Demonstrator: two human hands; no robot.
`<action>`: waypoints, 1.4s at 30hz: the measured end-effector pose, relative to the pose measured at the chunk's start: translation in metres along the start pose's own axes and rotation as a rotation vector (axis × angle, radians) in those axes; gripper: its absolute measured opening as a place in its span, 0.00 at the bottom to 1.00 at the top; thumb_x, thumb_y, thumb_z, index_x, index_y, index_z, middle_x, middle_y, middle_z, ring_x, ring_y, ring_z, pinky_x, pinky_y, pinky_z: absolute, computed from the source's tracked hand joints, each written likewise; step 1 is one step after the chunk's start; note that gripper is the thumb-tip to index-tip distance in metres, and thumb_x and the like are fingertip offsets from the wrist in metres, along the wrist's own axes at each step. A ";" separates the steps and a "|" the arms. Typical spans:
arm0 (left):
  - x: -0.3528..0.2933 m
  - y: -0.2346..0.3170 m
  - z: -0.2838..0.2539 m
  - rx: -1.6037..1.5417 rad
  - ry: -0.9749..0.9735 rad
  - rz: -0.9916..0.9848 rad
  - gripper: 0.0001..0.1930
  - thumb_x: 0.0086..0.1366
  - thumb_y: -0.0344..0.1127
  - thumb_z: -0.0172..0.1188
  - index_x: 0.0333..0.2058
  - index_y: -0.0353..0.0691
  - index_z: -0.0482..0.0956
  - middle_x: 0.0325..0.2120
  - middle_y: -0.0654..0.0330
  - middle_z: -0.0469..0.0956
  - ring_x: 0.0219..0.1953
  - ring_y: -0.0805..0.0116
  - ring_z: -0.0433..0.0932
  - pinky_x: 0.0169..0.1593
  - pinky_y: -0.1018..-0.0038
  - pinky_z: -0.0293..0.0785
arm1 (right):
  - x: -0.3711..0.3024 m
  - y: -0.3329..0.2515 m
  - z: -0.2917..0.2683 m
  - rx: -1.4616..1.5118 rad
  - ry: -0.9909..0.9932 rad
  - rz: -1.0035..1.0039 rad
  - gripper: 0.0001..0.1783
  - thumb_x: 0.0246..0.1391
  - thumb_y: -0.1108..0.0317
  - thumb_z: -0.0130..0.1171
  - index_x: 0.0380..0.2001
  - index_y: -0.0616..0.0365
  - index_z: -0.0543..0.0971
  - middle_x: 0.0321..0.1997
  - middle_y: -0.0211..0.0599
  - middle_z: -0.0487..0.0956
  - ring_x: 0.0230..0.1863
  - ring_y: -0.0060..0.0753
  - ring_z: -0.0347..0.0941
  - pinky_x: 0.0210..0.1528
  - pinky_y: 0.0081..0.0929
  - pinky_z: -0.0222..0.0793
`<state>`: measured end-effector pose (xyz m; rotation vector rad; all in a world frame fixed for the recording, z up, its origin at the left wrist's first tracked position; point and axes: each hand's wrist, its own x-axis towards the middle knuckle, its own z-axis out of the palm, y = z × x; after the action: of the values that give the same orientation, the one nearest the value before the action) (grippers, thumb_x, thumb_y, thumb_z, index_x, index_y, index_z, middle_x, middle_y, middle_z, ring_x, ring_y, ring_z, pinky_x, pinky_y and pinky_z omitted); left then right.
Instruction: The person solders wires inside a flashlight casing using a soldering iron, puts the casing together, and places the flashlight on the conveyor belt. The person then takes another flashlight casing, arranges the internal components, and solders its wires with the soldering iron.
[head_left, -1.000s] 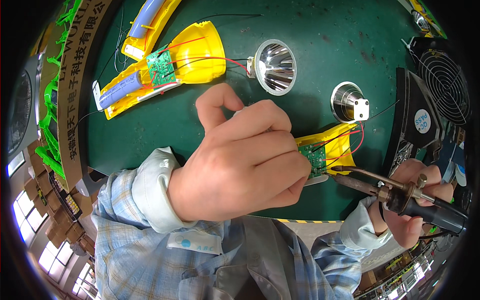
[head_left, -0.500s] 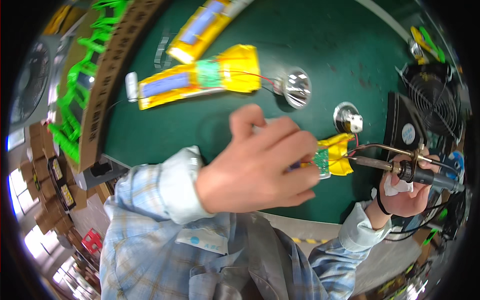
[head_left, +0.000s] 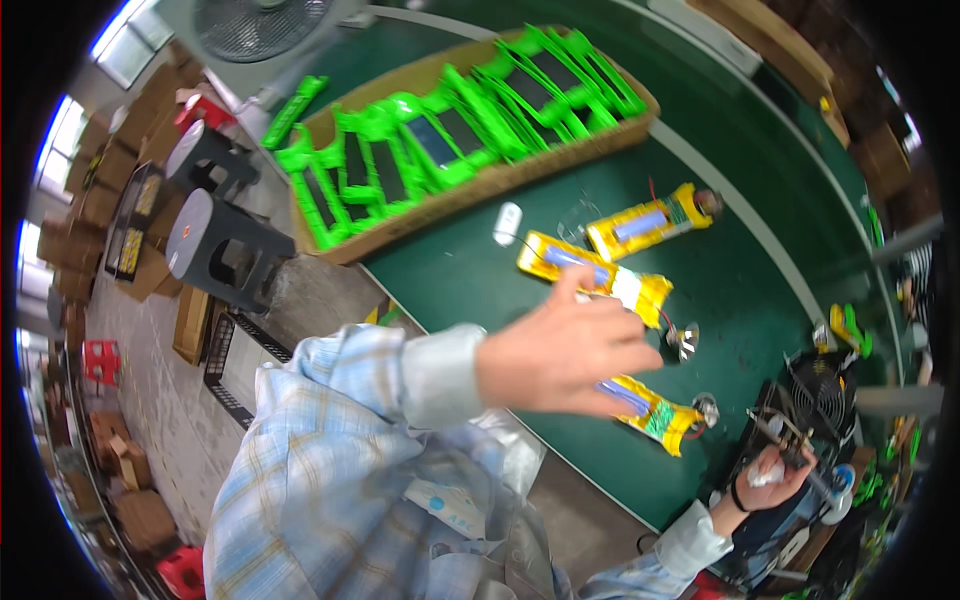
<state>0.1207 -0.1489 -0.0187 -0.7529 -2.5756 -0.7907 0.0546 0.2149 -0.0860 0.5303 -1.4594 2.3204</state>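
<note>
My left hand (head_left: 570,350) hovers over the bench, blurred, with its fingers curled; a small pale bit shows by the thumb, too unclear to name. Just beyond its fingertips lies a yellow lamp housing (head_left: 682,412) with a blue battery cell, a green circuit board and a reflector (head_left: 705,408) wired to it. Above the hand a second yellow housing (head_left: 545,257) has its own reflector (head_left: 684,341). My right hand (head_left: 775,478) grips a soldering iron (head_left: 822,482) at the bench's right side, with a crumpled white tissue (head_left: 767,474) also in that hand.
A cardboard box (head_left: 480,190) of green frames with dark panels spans the back left. A third yellow housing (head_left: 650,228) lies near it. On the right stands a black fan (head_left: 818,388). Grey stools (head_left: 225,240) are on the floor at left, beyond the bench edge.
The view has swung left, bringing the whole box of green frames and the stools into sight. The left hand is off the nearest housing's cell, which now shows. The right hand keeps the iron.
</note>
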 end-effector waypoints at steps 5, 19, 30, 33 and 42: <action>-0.010 -0.086 -0.128 0.348 0.050 -0.452 0.05 0.44 0.32 0.58 0.24 0.44 0.77 0.25 0.63 0.75 0.32 0.64 0.72 0.38 0.69 0.63 | -0.002 0.003 0.013 0.013 0.079 0.034 0.18 0.56 0.55 0.35 0.37 0.60 0.63 0.30 0.44 0.68 0.10 0.19 0.52 0.12 0.12 0.50; 0.023 -0.208 -0.124 0.808 -0.653 -0.164 0.09 0.43 0.35 0.59 0.27 0.47 0.74 0.27 0.66 0.75 0.31 0.69 0.72 0.38 0.70 0.60 | 0.001 0.002 0.029 -0.078 0.083 0.004 0.16 0.55 0.56 0.36 0.35 0.58 0.64 0.21 0.36 0.67 0.09 0.17 0.55 0.11 0.11 0.48; 0.056 -0.055 -0.125 0.788 0.124 0.694 0.09 0.43 0.28 0.57 0.27 0.45 0.72 0.27 0.66 0.72 0.21 0.74 0.67 0.34 0.73 0.66 | -0.005 0.002 0.028 -0.038 0.107 0.002 0.15 0.56 0.57 0.36 0.37 0.57 0.63 0.18 0.34 0.68 0.09 0.15 0.55 0.10 0.11 0.47; 0.075 -0.036 -0.097 0.625 0.032 0.930 0.07 0.40 0.26 0.57 0.22 0.43 0.72 0.26 0.64 0.69 0.20 0.73 0.65 0.32 0.74 0.66 | -0.002 0.008 0.022 0.043 0.086 0.020 0.15 0.55 0.58 0.38 0.34 0.60 0.63 0.22 0.37 0.65 0.10 0.18 0.56 0.10 0.13 0.51; 0.112 -0.048 0.005 0.321 -0.283 1.332 0.05 0.42 0.30 0.54 0.18 0.44 0.66 0.28 0.63 0.67 0.20 0.73 0.66 0.38 0.73 0.65 | 0.005 0.001 0.038 0.012 0.102 -0.048 0.16 0.55 0.57 0.37 0.34 0.60 0.63 0.20 0.39 0.67 0.08 0.19 0.54 0.10 0.13 0.48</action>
<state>0.0025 -0.1359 0.0089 -2.1263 -1.6426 0.1675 0.0544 0.1801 -0.0688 0.4384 -1.3726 2.2854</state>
